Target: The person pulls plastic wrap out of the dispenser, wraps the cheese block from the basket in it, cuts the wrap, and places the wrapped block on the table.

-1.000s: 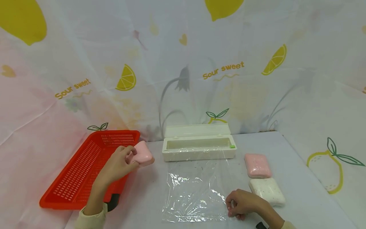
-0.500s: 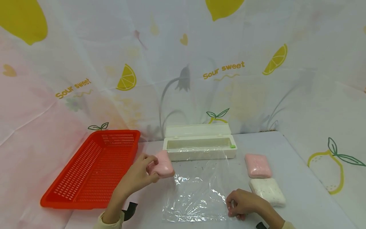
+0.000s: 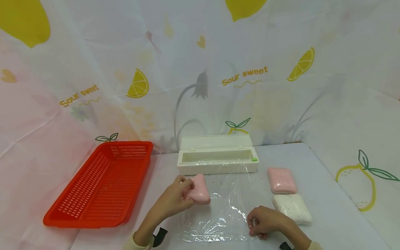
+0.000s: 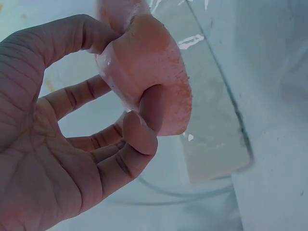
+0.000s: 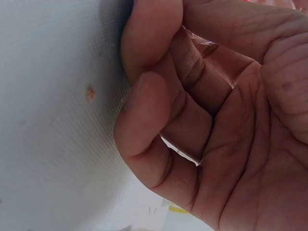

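Note:
In the head view my left hand (image 3: 175, 198) grips a pink soap bar (image 3: 200, 190) above the left part of a sheet of cling film (image 3: 215, 218). The left wrist view shows the thumb and fingers curled on this pink bar (image 4: 144, 72), which narrows at its middle. My right hand (image 3: 265, 222) is low over the table at the near right corner of the film, fingers curled and pinching its edge. From a white cling film dispenser (image 3: 218, 169) the sheet runs toward me. Its lid (image 3: 217, 141) stands up at the back.
A red plastic basket (image 3: 137, 194) with perforated sides stands at the left. To the right lie a shiny pink bar (image 3: 282, 180) and a speckled white bar (image 3: 293, 208), side by side. A lemon-print cloth (image 3: 200, 114) hangs behind the white table (image 3: 334, 215).
My left hand has carried the pink soap bar rightward and nearer, from beside the basket to over the cling film. The right hand has stayed at the film's corner.

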The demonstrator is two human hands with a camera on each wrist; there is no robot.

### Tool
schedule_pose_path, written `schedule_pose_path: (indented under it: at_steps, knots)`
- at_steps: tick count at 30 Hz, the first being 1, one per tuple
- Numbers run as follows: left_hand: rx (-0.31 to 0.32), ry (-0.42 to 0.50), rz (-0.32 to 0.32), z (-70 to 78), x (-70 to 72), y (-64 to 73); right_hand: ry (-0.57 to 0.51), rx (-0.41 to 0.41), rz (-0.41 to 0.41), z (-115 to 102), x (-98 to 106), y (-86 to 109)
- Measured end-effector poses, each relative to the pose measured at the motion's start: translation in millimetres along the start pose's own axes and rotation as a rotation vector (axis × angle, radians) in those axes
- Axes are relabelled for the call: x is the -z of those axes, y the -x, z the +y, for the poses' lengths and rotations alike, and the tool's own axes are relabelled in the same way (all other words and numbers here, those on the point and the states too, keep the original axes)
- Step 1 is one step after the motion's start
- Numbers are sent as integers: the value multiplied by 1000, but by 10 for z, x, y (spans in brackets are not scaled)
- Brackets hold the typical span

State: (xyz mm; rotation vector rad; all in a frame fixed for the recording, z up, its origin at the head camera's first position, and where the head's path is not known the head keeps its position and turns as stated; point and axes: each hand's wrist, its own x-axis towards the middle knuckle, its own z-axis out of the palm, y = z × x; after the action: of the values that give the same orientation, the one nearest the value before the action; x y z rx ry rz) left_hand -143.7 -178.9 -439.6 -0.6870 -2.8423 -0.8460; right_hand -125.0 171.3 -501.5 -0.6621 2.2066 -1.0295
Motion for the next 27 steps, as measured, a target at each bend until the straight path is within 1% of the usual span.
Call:
schedule_pose_path:
  at_steps: [5,15,20,24,27]
  knots:
    - [-21,-14,-25,59,-131,-63,-6,4,-2,16,2,-5]
    - [-106,-16,-88,121,-387,-175,0,1,7,32,-2,-7]
    - [-142,-8,-89,140,-497,-222,2,-4,8,36,-3,-8]
    - [-156,-4,-89,142,-573,-251,3,-11,9,45,-11,-13]
    - [-156,-4,-97,133,-630,-263,-4,-13,10,55,-18,-17]
